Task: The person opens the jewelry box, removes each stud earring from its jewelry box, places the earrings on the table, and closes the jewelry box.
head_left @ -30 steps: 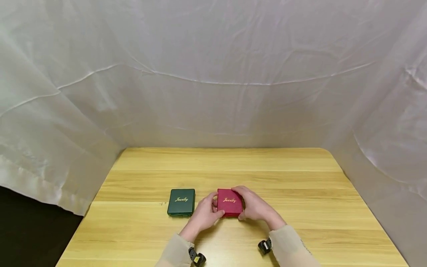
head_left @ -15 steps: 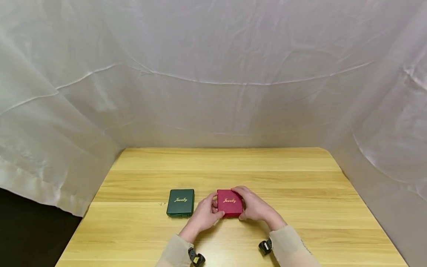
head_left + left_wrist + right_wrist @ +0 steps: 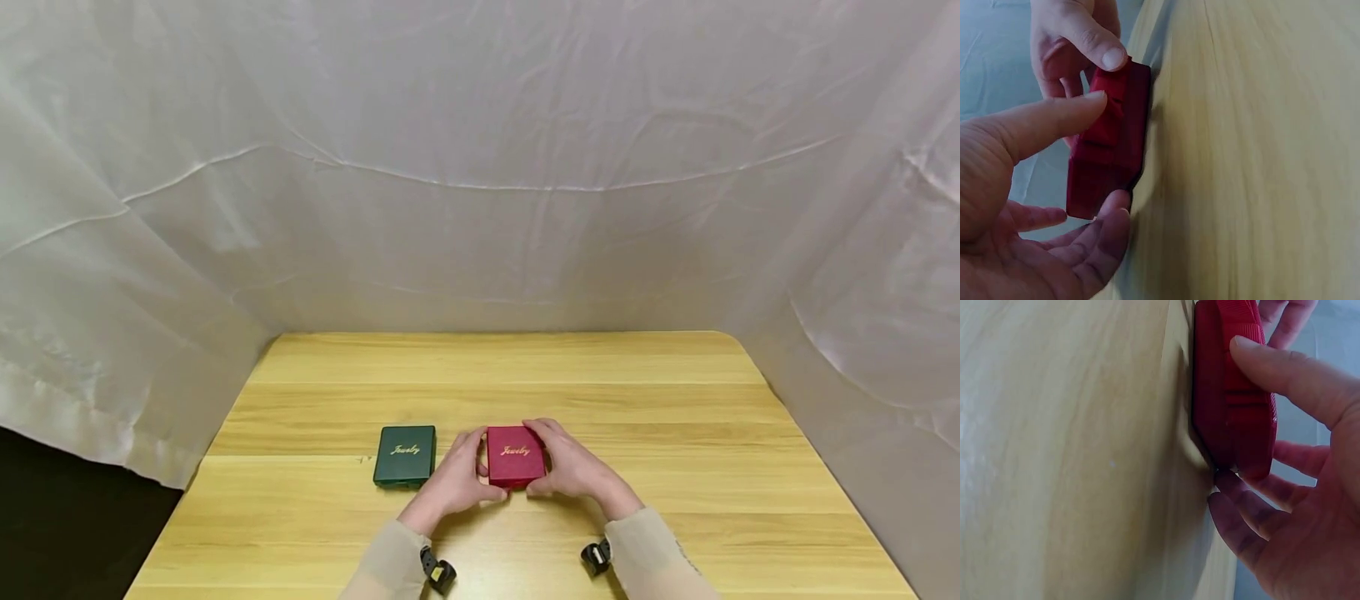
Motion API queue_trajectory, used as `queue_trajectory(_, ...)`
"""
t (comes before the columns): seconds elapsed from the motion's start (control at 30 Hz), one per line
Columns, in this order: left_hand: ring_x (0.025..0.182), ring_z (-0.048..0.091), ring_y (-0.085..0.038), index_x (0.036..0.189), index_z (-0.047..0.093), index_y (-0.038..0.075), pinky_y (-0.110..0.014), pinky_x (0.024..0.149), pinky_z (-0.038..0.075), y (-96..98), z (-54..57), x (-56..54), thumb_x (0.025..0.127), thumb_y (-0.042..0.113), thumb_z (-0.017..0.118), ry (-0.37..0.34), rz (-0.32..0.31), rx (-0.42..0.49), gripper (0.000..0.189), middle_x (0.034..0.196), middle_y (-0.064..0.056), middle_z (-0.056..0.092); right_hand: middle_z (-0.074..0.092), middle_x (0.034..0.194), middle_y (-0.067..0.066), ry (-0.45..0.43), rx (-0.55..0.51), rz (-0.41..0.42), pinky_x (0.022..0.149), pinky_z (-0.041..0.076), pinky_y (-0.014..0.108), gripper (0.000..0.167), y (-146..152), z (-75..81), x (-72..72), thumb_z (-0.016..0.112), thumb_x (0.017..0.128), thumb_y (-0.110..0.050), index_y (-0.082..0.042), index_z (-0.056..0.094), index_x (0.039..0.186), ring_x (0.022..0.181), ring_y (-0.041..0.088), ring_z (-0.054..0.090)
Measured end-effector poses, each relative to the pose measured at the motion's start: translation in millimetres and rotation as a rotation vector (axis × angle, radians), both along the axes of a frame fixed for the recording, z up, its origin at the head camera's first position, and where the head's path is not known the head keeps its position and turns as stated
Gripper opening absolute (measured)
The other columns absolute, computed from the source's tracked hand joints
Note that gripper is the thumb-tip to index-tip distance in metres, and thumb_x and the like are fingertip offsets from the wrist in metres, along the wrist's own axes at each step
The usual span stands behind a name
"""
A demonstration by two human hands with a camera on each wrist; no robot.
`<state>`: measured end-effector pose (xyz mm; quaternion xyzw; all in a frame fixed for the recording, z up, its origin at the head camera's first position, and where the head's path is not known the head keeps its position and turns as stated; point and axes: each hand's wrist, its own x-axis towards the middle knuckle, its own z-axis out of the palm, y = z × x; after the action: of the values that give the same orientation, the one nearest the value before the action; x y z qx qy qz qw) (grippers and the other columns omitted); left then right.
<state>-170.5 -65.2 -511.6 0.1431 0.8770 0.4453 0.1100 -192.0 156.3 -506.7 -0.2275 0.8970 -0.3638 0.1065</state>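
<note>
A red jewelry box [image 3: 514, 463] with gold "Jewelry" lettering lies closed on the wooden table, held from both sides. My left hand [image 3: 456, 482] grips its left side, with the thumb at the front edge and the fingertips along the side. On the right side, my right hand [image 3: 576, 468] holds it the same way, fingers reaching toward the far corner. Both wrist views show the thumbs touching a bright red strip [image 3: 1102, 128] on the darker red front face. A green jewelry box [image 3: 405, 457], also closed, sits left of my left hand.
The light wooden table [image 3: 660, 417] carries both boxes near its middle. Pale hanging cloth [image 3: 480, 242] encloses the back and the sides. A dark area [image 3: 67, 517] lies beyond the table's left edge.
My left thumb has slid toward the right along the red box's front edge, and the right thumb has shifted left. The boxes stay in place.
</note>
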Motion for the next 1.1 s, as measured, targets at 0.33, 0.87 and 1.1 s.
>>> queue_trajectory(0.33, 0.123, 0.048, -0.032, 0.151, 0.028, -0.002, -0.048, 0.104, 0.038, -0.6, -3.7, -8.8, 0.065, 0.019, 0.092, 0.026, -0.09, -0.054, 0.11, 0.141, -0.019, 0.042, 0.048, 0.135, 0.014, 0.023, 0.048, -0.032, 0.099, 0.042, 0.052, 0.095, -4, 3.6, 0.0, 0.092, 0.063, -0.008, 0.003, 0.042, 0.143, 0.117, 0.032, 0.053)
queue_trajectory(0.87, 0.126, 0.046, -0.034, 0.15, 0.028, -0.005, -0.05, 0.106, 0.036, -1.0, -5.3, -11.4, 0.063, 0.018, 0.093, 0.024, -0.104, -0.011, 0.112, 0.142, -0.022, 0.042, 0.05, 0.134, 0.014, 0.056, 0.059, -0.053, 0.099, 0.043, 0.051, 0.095, -5, 1.2, 2.0, 0.093, 0.061, -0.009, 0.003, 0.045, 0.141, 0.116, 0.032, 0.054)
queue_trajectory(1.1, 0.126, 0.046, -0.034, 0.15, 0.028, -0.004, -0.05, 0.105, 0.036, 0.5, -4.2, -11.7, 0.062, 0.019, 0.094, 0.024, -0.093, -0.029, 0.112, 0.142, -0.022, 0.042, 0.05, 0.135, 0.014, 0.054, 0.071, -0.065, 0.099, 0.042, 0.052, 0.094, -6, 0.2, 1.4, 0.093, 0.06, -0.009, 0.003, 0.046, 0.141, 0.117, 0.033, 0.053)
